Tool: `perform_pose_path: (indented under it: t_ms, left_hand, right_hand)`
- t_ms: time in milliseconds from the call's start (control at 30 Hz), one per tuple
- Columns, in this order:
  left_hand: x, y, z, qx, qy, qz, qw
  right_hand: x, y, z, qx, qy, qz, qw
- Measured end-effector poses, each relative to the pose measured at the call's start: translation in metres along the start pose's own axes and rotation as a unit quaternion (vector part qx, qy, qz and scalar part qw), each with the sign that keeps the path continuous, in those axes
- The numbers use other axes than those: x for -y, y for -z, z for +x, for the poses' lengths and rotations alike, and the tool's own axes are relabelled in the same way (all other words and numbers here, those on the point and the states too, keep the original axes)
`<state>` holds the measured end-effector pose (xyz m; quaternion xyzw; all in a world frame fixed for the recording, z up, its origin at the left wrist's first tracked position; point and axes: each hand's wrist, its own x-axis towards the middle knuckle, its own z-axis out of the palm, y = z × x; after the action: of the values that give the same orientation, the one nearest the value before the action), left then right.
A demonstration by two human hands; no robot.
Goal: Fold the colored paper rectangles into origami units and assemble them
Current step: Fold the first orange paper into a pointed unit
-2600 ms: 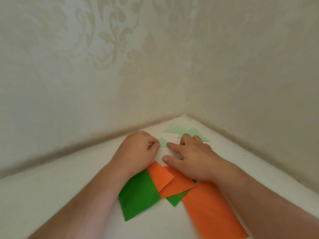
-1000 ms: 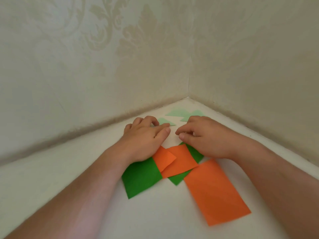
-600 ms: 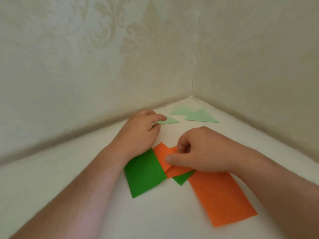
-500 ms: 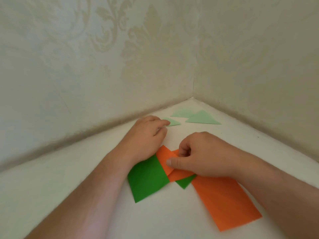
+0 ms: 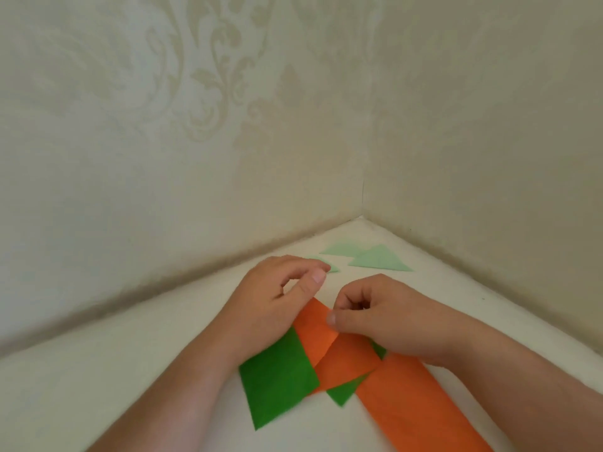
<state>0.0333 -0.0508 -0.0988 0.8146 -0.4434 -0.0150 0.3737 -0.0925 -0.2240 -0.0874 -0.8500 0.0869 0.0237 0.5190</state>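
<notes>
The orange paper [image 5: 318, 334] lies near the middle of the white surface [image 5: 98, 386], at about six o'clock from the wall corner, on top of a dark green sheet [image 5: 280, 386], with a longer orange sheet [image 5: 414, 406] running off toward five o'clock. The right hand [image 5: 375, 318] has its fingers curled tight, thumb and forefinger pinching the orange paper's upper edge at its one o'clock corner. The left hand [image 5: 280, 298] rests at the paper's ten o'clock side, fingers loosely bent and holding nothing. Folded pale green pieces [image 5: 375, 259] sit at twelve o'clock, toward the corner. The paper looks thin, light and limp: it should crease readily, slide on the smooth sheets beneath, and wrinkle if grabbed mid-sheet. Taking it by a corner or edge while the other hand pins it flat seems the safest hold.
</notes>
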Motion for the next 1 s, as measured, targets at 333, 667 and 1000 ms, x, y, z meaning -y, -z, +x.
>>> perform_pose_path:
  t_ms: [333,667,1000]
  left_hand:
    - [-0.006,-0.007,0.002,0.012,0.094,-0.269,0.958]
    - [-0.014,-0.007,0.002,-0.014,0.14,-0.367,0.92]
    - [-0.012,-0.006,-0.002,0.114,0.08,-0.437,0.889]
  right_hand:
    - [-0.006,0.016,0.01,-0.129,0.005,0.145,0.981]
    - [-0.007,0.017,0.015,-0.154,0.006,0.308,0.939]
    - [0.003,0.016,0.006,-0.201,0.157,0.266,0.93]
